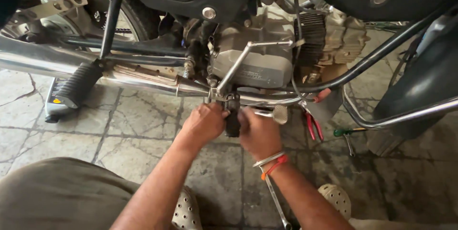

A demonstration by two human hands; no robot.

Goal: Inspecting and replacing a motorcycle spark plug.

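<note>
We crouch beside a motorcycle, and both our hands meet at the black rubber footrest that hangs just below the grey engine case and the chrome exhaust pipe. Our left hand has its fingers clenched around the footrest's left side near its bracket. Our right hand, with bangles and a red thread at the wrist, is closed on the footrest's right side; a silvery tool shows just beyond its knuckles, but we cannot tell whether the fingers grasp it. The bent kick-start lever runs across the engine case above our hands. On the tiled floor lie red-handled pliers, a green-handled screwdriver and a spanner under our right forearm. A second ribbed footrest sits well to the left.
</note>
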